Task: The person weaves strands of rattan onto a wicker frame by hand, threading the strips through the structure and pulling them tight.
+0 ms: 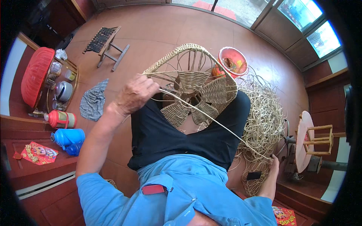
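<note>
A half-woven basket frame (198,84) of straw-coloured cord, with petal-shaped woven panels and a braided curved rim, rests on my thighs. My left hand (137,92) is closed on its left side, where a pale cord (211,118) leaves my fingers. That cord stretches diagonally down across my lap to my right hand (272,165), low at the right, whose fingers pinch it. A large tangled heap of cord (264,116) lies on the floor beside my right leg, with a black phone (253,175) near my right hand.
A red bucket (238,56) stands behind the basket. A woven stool (100,45) and grey cloth (92,100) are at the left, beside a rack (68,75) with kettle and red cover, plus flasks (68,139). A round wooden board (303,137) with small frame is at the right.
</note>
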`<action>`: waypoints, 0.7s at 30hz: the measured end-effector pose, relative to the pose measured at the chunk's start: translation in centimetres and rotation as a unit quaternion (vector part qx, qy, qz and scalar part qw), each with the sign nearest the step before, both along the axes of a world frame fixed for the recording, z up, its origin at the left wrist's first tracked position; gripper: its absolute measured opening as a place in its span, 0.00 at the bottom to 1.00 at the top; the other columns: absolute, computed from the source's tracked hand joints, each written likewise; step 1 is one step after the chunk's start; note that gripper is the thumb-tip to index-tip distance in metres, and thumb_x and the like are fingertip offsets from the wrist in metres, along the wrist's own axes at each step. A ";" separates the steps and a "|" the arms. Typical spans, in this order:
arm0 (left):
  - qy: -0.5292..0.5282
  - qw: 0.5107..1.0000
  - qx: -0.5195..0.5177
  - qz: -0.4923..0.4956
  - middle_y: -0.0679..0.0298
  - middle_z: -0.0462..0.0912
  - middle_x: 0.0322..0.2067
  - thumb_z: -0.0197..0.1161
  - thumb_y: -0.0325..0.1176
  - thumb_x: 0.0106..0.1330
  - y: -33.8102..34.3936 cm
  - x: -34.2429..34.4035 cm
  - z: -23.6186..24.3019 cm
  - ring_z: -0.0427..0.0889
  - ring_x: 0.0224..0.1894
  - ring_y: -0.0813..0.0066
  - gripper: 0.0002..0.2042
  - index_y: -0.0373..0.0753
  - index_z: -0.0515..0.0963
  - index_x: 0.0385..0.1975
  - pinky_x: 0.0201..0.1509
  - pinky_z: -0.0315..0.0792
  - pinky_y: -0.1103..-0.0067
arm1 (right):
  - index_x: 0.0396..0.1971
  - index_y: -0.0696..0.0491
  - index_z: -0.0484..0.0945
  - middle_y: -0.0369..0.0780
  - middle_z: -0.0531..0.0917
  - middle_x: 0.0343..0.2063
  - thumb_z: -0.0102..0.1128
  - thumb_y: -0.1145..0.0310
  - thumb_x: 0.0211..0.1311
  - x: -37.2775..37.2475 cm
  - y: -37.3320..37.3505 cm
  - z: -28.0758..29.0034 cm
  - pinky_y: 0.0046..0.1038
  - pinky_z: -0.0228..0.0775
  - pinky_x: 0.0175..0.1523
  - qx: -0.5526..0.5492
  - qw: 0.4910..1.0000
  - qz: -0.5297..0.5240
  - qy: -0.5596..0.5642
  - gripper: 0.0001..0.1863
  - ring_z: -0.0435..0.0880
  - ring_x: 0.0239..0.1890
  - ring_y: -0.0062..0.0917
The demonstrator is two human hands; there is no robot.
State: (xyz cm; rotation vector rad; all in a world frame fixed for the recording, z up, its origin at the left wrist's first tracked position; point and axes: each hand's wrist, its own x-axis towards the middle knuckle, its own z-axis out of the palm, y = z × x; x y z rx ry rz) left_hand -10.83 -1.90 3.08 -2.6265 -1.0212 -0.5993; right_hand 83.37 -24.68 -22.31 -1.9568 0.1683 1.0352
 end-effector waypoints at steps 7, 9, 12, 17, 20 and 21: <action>0.073 0.991 -0.016 0.108 0.60 0.75 0.29 0.65 0.37 0.73 -2.6 -7.1 0.5 0.80 0.38 0.60 0.10 0.42 0.73 0.34 0.47 0.74 0.66 | 0.44 0.59 0.85 0.44 0.90 0.37 0.69 0.64 0.73 -32.6 17.8 16.8 0.34 0.80 0.50 0.166 0.690 0.457 -0.536 0.13 0.89 0.39 0.33; 0.085 0.989 -0.006 0.124 0.59 0.75 0.30 0.65 0.37 0.73 -3.5 -8.9 0.5 0.80 0.38 0.60 0.10 0.42 0.73 0.34 0.47 0.74 0.66 | 0.43 0.56 0.86 0.41 0.89 0.36 0.74 0.72 0.69 -43.4 21.2 21.2 0.31 0.79 0.46 0.359 0.661 0.466 -0.466 0.08 0.87 0.37 0.28; 0.113 0.980 -0.007 0.161 0.59 0.75 0.30 0.65 0.36 0.73 -4.8 -11.7 0.4 0.80 0.39 0.58 0.09 0.42 0.73 0.34 0.46 0.72 0.65 | 0.50 0.53 0.88 0.38 0.89 0.38 0.78 0.72 0.64 -55.3 24.4 25.4 0.29 0.79 0.44 0.463 0.549 0.520 -0.462 0.16 0.85 0.36 0.24; 0.089 0.966 -0.010 0.242 0.55 0.77 0.32 0.63 0.31 0.73 -8.0 -16.8 0.4 0.80 0.40 0.53 0.06 0.40 0.73 0.35 0.46 0.72 0.62 | 0.40 0.50 0.81 0.39 0.90 0.36 0.75 0.64 0.66 -66.1 28.0 26.4 0.39 0.79 0.49 0.489 0.461 0.563 -0.480 0.11 0.88 0.43 0.37; 0.092 0.954 -0.009 0.287 0.53 0.77 0.33 0.62 0.31 0.74 -9.9 -19.8 0.4 0.79 0.40 0.50 0.05 0.38 0.75 0.38 0.46 0.72 0.61 | 0.39 0.50 0.80 0.39 0.88 0.32 0.74 0.60 0.67 -68.5 29.2 25.6 0.41 0.79 0.49 0.472 0.482 0.569 -0.470 0.12 0.88 0.43 0.38; 0.094 0.945 -0.026 0.313 0.52 0.77 0.33 0.62 0.31 0.75 -10.6 -20.7 0.4 0.79 0.41 0.49 0.05 0.38 0.76 0.39 0.46 0.72 0.60 | 0.39 0.50 0.80 0.39 0.87 0.30 0.74 0.59 0.66 -68.8 29.4 25.3 0.41 0.79 0.48 0.447 0.495 0.580 -0.468 0.13 0.88 0.42 0.38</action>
